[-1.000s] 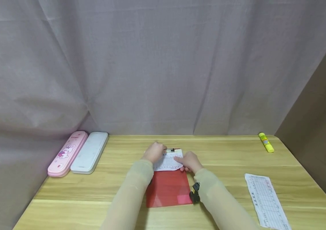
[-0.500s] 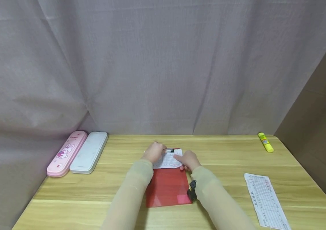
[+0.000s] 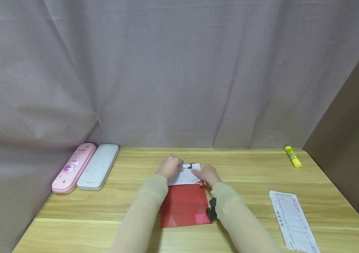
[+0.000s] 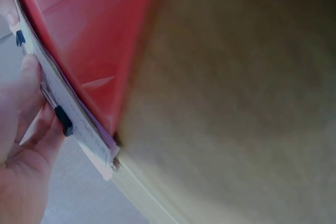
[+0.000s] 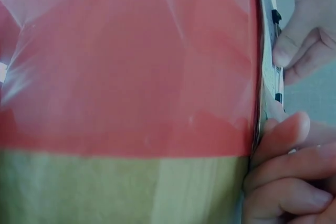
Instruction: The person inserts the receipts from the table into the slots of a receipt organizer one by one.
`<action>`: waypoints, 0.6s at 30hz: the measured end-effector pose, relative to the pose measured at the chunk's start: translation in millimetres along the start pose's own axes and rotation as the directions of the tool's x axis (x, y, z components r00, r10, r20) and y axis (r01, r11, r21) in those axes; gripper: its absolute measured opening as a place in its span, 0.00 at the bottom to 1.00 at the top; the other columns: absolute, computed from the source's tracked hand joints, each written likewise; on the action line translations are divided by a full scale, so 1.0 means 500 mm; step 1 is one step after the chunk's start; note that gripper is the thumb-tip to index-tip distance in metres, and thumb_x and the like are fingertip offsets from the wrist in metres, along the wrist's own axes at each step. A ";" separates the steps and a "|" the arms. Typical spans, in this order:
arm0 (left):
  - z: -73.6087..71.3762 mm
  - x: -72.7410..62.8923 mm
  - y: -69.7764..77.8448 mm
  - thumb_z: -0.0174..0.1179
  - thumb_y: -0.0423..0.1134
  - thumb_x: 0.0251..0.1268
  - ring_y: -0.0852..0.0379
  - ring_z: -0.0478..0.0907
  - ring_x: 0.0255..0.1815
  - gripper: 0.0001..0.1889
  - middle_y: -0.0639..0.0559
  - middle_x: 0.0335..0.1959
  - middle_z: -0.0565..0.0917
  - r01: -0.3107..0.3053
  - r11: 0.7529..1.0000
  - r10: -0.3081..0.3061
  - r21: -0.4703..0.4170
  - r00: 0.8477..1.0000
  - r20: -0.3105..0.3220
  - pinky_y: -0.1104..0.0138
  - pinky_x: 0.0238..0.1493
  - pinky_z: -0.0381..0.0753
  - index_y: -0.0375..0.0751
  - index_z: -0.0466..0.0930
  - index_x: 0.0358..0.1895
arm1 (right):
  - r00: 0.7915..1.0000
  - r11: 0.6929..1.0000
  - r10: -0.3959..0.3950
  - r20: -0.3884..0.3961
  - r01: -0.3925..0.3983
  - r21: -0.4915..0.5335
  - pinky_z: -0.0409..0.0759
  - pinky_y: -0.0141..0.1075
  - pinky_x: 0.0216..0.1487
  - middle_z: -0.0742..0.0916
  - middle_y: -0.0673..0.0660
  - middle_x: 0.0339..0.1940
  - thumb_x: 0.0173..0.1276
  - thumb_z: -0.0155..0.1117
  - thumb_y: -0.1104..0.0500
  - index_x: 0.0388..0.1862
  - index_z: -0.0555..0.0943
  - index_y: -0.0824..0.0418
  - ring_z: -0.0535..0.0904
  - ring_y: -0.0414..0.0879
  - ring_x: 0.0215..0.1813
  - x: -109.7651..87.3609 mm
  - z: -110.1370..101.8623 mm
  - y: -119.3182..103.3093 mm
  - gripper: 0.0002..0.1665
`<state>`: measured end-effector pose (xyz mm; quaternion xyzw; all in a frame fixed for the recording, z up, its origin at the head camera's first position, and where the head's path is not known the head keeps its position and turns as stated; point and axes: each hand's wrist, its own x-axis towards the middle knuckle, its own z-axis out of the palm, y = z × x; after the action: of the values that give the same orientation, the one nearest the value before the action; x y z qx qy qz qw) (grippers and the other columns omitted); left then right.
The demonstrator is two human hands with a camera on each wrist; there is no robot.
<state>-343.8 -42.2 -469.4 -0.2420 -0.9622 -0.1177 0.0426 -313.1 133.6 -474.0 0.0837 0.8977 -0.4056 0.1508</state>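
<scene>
A red plastic folder lies on the wooden table in front of me, with a pink patch at its lower right. Across its top is a printed paper slip, its lower part covering the folder. A metal clip with black ends runs along the top edge over the paper. My left hand pinches this clip between thumb and finger. My right hand grips the slip's right edge, thumb on top and the other fingers at the side. In the left wrist view, the clip's black end stands beside my fingers.
A pink pencil case with a rabbit and a white case lie side by side at the left. A yellow glue stick lies at the back right. Another printed paper strip is at the front right. A grey curtain hangs behind the table.
The slip's lower edge has moved slightly up toward the clip, with my right hand following a little. The clip looks shifted under my left fingers. Nothing else has moved.
</scene>
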 end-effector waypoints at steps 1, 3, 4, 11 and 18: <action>0.000 -0.001 -0.001 0.65 0.43 0.58 0.55 0.83 0.46 0.13 0.51 0.42 0.87 0.004 1.000 -0.004 -0.016 1.000 -0.005 0.66 0.51 0.80 0.44 0.86 0.46 | 1.000 1.000 0.003 0.011 -0.004 0.024 0.58 0.25 0.07 0.72 0.48 0.03 0.65 0.62 0.44 0.14 0.75 0.61 0.58 0.35 0.05 0.002 -0.001 0.003 0.27; 0.000 -0.002 -0.003 0.66 0.43 0.57 0.55 0.83 0.47 0.14 0.51 0.43 0.87 0.003 0.999 -0.004 -0.048 1.000 -0.021 0.66 0.51 0.80 0.43 0.86 0.46 | 0.999 0.998 0.000 0.037 -0.003 0.069 0.58 0.25 0.07 0.72 0.48 0.04 0.64 0.63 0.45 0.15 0.74 0.60 0.58 0.34 0.05 0.003 -0.004 0.007 0.25; 0.000 -0.003 -0.004 0.66 0.43 0.56 0.55 0.83 0.47 0.15 0.51 0.43 0.87 0.004 0.998 -0.005 -0.060 1.000 -0.028 0.65 0.52 0.80 0.43 0.86 0.46 | 0.999 0.996 0.000 0.052 -0.005 0.093 0.59 0.24 0.07 0.72 0.48 0.04 0.64 0.64 0.46 0.16 0.75 0.60 0.58 0.34 0.05 0.003 -0.005 0.009 0.24; 0.005 -0.003 -0.011 0.67 0.44 0.55 0.54 0.83 0.47 0.15 0.51 0.42 0.87 -0.018 0.996 0.012 -0.086 0.998 -0.067 0.65 0.50 0.80 0.44 0.86 0.45 | 0.995 0.983 -0.008 0.098 -0.010 0.183 0.58 0.23 0.08 0.75 0.49 0.05 0.64 0.64 0.50 0.17 0.77 0.61 0.59 0.34 0.07 -0.010 -0.015 0.014 0.20; 0.004 -0.002 -0.012 0.67 0.44 0.56 0.54 0.82 0.48 0.15 0.51 0.44 0.86 0.008 0.992 -0.013 -0.123 0.999 -0.038 0.64 0.52 0.80 0.44 0.86 0.46 | 0.999 0.989 -0.041 0.017 0.038 0.144 0.59 0.24 0.08 0.74 0.49 0.06 0.61 0.65 0.54 0.13 0.74 0.60 0.61 0.35 0.08 -0.021 -0.013 0.025 0.20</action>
<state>-345.7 -47.2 -472.5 -0.2369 -0.9533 -0.1814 0.0458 -301.1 146.2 -475.1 0.0725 0.8661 -0.4727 0.1453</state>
